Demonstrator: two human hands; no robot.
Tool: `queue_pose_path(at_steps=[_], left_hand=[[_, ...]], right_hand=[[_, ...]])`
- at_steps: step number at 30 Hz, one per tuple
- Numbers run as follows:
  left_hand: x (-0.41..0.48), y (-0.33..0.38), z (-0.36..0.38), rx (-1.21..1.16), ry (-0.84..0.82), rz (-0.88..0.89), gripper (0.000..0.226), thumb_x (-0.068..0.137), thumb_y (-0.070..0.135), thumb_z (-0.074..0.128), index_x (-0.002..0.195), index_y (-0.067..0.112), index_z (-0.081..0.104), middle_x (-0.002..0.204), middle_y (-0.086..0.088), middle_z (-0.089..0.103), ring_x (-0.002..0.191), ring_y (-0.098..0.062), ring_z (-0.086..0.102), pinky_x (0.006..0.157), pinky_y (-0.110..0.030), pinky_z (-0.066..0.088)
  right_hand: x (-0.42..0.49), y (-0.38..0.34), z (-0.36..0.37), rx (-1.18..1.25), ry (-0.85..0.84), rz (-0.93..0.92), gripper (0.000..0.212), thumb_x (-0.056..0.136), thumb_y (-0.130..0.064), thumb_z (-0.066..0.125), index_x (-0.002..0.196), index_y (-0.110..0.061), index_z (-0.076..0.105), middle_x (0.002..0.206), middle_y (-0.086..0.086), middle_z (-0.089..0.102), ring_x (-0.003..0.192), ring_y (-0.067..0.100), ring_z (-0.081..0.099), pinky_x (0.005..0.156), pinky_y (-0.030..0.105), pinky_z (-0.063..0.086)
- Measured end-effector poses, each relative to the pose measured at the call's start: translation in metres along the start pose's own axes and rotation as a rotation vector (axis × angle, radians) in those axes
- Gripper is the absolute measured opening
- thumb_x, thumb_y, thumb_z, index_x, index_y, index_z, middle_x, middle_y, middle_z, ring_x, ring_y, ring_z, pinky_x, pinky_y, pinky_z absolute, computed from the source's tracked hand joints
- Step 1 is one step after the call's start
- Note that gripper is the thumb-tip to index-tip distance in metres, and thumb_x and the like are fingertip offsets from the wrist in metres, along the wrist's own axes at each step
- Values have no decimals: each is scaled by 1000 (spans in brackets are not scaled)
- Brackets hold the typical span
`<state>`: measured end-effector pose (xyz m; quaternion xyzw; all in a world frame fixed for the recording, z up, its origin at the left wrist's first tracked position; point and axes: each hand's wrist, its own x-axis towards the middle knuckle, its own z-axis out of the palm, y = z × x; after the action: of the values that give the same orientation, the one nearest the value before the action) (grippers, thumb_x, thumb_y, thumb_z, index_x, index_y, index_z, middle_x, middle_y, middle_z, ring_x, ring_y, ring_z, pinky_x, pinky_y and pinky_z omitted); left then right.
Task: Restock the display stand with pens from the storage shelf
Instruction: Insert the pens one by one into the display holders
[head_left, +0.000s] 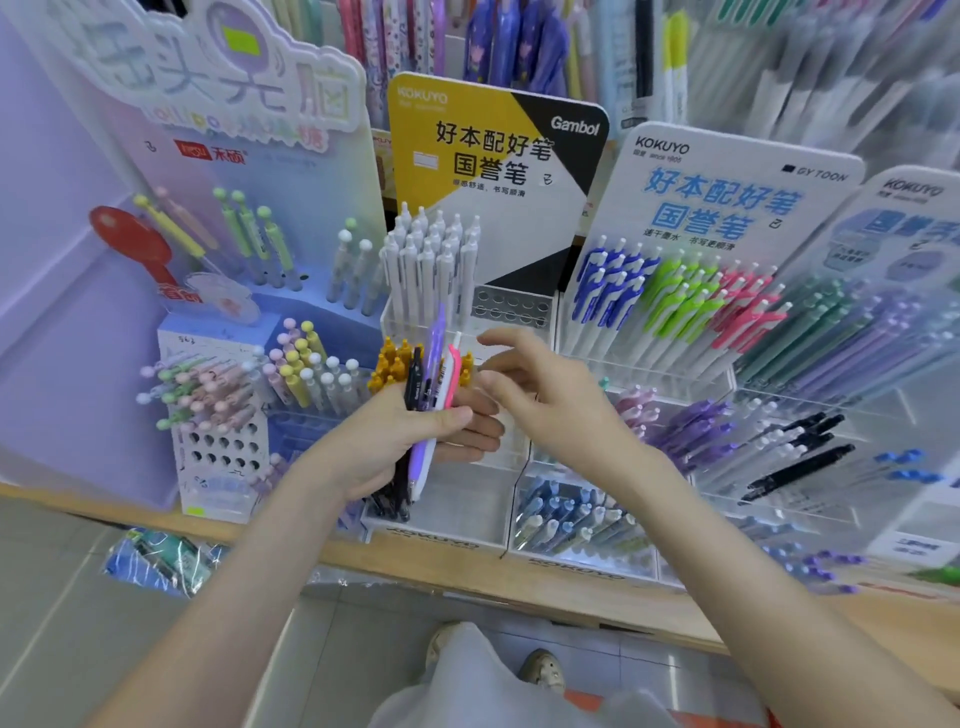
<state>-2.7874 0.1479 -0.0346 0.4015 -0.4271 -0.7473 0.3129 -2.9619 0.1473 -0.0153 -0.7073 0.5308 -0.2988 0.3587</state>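
We see the left hand (415, 436) gripping a small bunch of pens (434, 384), held upright just below the yellow-and-black header card (467, 140). The bunch is mixed: a black barrel, a lilac one with a white end pointing down, and a white one with a pink clip (more may sit behind the fingers; we cannot tell). The right hand (545, 400) hovers just right of the bunch, below the card, with fingers loosely spread and holding nothing.

Directly under the card we find a clear acrylic stand (457, 519). Its back tier holds white pens (431, 265) standing upright, and beside them is a grey perforated insert (511, 306) showing open holes. Lower down, mustard pens (389, 364) peek out behind the held bunch. Below and right of the card, a front compartment holds pale blue pens (566, 514) lying tilted.

Right of the card, a white header card (722, 192) backs rows of white pens with blue clips (608, 286), green clips (675, 296) and pink clips (743, 306). Left of the card and lower, a white perforated box (218, 452) carries pastel ball-topped pens (202, 389).

The yellow-and-black card reads "KOKUYO" and "Gambol", with "好本配好笔 国誉笔" in black. The white card repeats "KOKUYO" and the same characters in blue. The stand's front lip also bears "KOKUYO", though blurred.
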Motion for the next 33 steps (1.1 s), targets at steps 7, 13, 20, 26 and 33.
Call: queue_pose_path(at_steps=[7, 13, 20, 26, 33], left_hand=[[28, 15, 66, 78, -308, -16, 24, 80, 14, 58, 102, 5, 64, 88, -11, 74, 85, -25, 72, 73, -30, 57], [53, 29, 98, 55, -348, -32, 36, 86, 11, 53, 119, -3, 58, 103, -16, 71, 94, -26, 70, 75, -27, 57], [67, 28, 106, 104, -203, 18, 21, 94, 5, 50, 111, 0, 62, 107, -19, 70, 101, -27, 69, 80, -27, 57], [60, 27, 109, 50, -190, 29, 28, 85, 13, 58, 110, 2, 63, 106, -16, 72, 102, -26, 68, 81, -28, 57], [55, 21, 106, -13, -176, 24, 29, 82, 13, 58, 107, 2, 65, 104, -17, 72, 99, -26, 70, 79, -26, 58]], right_hand=[[-28, -5, -62, 395, 76, 89, 18, 89, 2, 58, 100, -12, 60, 83, 0, 66, 77, 8, 61, 74, 21, 50], [-59, 12, -127, 473, 434, 25, 16, 88, 1, 59, 93, -14, 62, 79, -2, 68, 75, 11, 64, 73, 24, 52], [-76, 30, -172, 206, 686, 36, 20, 87, -4, 63, 88, -24, 61, 76, -9, 67, 79, 14, 66, 78, 28, 53], [-64, 46, -162, -207, 615, 75, 13, 90, -9, 61, 103, -12, 62, 81, -14, 63, 80, 2, 60, 75, 6, 43], [-46, 62, -158, -533, 446, 27, 10, 88, -7, 62, 98, -5, 62, 88, 6, 63, 88, 24, 56, 81, 29, 43]])
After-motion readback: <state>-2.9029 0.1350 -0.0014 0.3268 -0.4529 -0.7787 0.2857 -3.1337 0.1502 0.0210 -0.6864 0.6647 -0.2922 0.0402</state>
